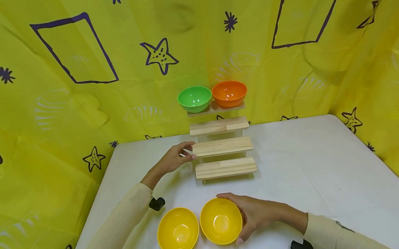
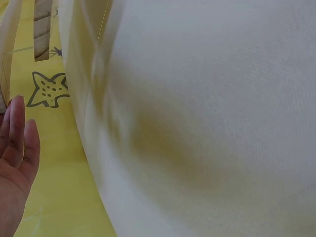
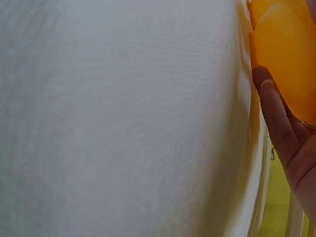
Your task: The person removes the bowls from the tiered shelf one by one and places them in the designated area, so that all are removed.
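A stepped wooden rack stands upright on the white table. My left hand holds the left end of its second step from the bottom, thumb below and fingers above; the left wrist view catches the hand only at its edge. Nearer to me, my right hand grips the right side of a yellow bowl. In the right wrist view its fingers lie along the bowl's outer wall. A second yellow bowl sits just left of the gripped one.
On the rack's top step rest a green bowl at left and an orange bowl at right, side by side. Yellow sheeting with drawn stars hangs behind and beside the white table.
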Demonstrator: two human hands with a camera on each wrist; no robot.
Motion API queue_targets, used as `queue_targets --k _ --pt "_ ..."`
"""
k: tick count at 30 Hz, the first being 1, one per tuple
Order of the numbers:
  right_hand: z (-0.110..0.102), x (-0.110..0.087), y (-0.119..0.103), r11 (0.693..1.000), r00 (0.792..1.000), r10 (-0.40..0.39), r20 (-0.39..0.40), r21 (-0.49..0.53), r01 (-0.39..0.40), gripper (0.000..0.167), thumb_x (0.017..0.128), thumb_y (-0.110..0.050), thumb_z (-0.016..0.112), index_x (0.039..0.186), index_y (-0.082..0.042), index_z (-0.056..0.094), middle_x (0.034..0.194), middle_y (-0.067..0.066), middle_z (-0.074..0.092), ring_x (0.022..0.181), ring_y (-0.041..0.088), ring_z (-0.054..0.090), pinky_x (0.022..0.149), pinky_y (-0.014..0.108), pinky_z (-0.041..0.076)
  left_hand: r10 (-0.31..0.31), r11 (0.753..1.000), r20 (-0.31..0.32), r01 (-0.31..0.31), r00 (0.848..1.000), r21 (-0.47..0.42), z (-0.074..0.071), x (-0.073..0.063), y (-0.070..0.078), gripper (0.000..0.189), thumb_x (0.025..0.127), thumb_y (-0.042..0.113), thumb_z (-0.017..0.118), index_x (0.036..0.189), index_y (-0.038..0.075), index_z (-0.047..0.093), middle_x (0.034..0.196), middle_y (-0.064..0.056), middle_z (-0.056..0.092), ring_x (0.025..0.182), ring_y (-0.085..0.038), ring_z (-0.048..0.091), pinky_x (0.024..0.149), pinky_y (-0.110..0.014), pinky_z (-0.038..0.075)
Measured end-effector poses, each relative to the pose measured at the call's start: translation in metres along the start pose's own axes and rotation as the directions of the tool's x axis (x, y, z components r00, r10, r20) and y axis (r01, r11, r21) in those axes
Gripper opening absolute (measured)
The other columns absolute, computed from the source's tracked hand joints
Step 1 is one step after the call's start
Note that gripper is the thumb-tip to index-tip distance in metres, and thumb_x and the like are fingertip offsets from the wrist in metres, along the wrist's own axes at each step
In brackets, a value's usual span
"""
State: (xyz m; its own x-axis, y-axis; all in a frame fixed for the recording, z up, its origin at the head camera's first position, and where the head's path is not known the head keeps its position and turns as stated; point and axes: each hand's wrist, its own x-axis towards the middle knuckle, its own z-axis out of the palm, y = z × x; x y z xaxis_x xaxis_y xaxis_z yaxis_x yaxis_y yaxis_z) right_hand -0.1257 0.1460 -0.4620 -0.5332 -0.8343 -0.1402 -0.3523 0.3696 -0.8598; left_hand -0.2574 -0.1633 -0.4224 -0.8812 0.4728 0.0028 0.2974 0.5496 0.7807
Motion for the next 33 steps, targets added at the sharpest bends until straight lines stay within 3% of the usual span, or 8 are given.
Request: queue_targets --k 3,8,15,21,25,30,33 --pt "-0.003 -0.002 0.000 1.000 1.000 0.005 0.010 0.028 -0.005 0.111 0.074 -0.040 0.090 0.160 -0.023 0.020 0.157 -0.005 0.038 0.130 0.011 0.050 0.107 0.034 0.046 0.003 1.000 -0.002 -0.003 1.000 -0.002 0.000 0.000 0.000 0.056 0.097 0.023 0.069 0.147 0.006 0.050 0.128 -0.018 0.062 0.111 -0.031 0.064 0.091 -0.041 0.054" --pt "-0.015 -0.006 -0.001 0.996 1.000 -0.002 -0.008 0.093 0.003 0.104 0.078 -0.033 0.088 0.159 -0.018 0.024 0.160 0.010 0.032 0.094 0.012 0.064 0.073 0.028 0.058 0.010 1.000 -0.002 -0.010 1.000 -0.007 0.000 0.000 -0.001 0.056 0.097 0.023 0.068 0.146 0.004 0.049 0.128 -0.019 0.062 0.110 -0.031 0.064 0.091 -0.041 0.054" --pt "-0.039 -0.014 -0.005 0.994 0.995 -0.026 -0.091 0.100 0.035 0.095 0.083 -0.026 0.084 0.157 -0.017 0.027 0.156 0.018 0.035 0.091 0.024 0.068 0.068 0.034 0.060 0.003 1.000 -0.001 -0.003 1.000 0.000 0.000 0.000 -0.001 0.057 0.097 0.024 0.069 0.147 0.006 0.049 0.129 -0.018 0.061 0.111 -0.031 0.064 0.091 -0.041 0.054" --pt "-0.068 -0.019 -0.014 0.992 0.982 -0.090 -0.168 0.076 0.104 0.089 0.086 -0.014 0.081 0.157 -0.013 0.027 0.153 0.023 0.038 0.088 0.021 0.070 0.066 0.034 0.060 -0.004 1.000 0.002 0.004 1.000 0.010 0.001 0.001 -0.002 0.057 0.097 0.024 0.069 0.147 0.007 0.049 0.129 -0.018 0.061 0.112 -0.031 0.064 0.090 -0.041 0.054" --pt "-0.093 -0.022 -0.019 0.987 0.964 -0.136 -0.228 0.049 0.151 0.081 0.088 -0.011 0.078 0.154 -0.013 0.033 0.149 0.022 0.042 0.086 0.018 0.071 0.067 0.034 0.060 -0.006 1.000 0.002 0.006 1.000 0.009 0.001 0.001 -0.001 0.057 0.097 0.024 0.069 0.148 0.007 0.049 0.129 -0.018 0.061 0.112 -0.031 0.064 0.090 -0.041 0.054" --pt "-0.124 -0.024 -0.023 0.979 0.933 -0.190 -0.305 0.018 0.205 0.072 0.089 -0.002 0.073 0.151 -0.003 0.036 0.142 0.027 0.047 0.083 0.019 0.071 0.067 0.034 0.060 -0.008 1.000 -0.002 0.008 1.000 0.005 0.000 0.000 -0.001 0.057 0.097 0.024 0.069 0.147 0.006 0.049 0.129 -0.018 0.061 0.111 -0.031 0.064 0.091 -0.041 0.054" --pt "-0.142 -0.024 -0.025 0.978 0.916 -0.199 -0.347 -0.008 0.210 0.068 0.090 0.001 0.070 0.150 -0.003 0.038 0.141 0.016 0.051 0.082 0.019 0.071 0.069 0.033 0.060 -0.007 1.000 -0.002 0.007 1.000 0.002 0.000 0.000 0.000 0.056 0.097 0.023 0.069 0.147 0.006 0.049 0.129 -0.018 0.061 0.111 -0.031 0.064 0.091 -0.041 0.054"
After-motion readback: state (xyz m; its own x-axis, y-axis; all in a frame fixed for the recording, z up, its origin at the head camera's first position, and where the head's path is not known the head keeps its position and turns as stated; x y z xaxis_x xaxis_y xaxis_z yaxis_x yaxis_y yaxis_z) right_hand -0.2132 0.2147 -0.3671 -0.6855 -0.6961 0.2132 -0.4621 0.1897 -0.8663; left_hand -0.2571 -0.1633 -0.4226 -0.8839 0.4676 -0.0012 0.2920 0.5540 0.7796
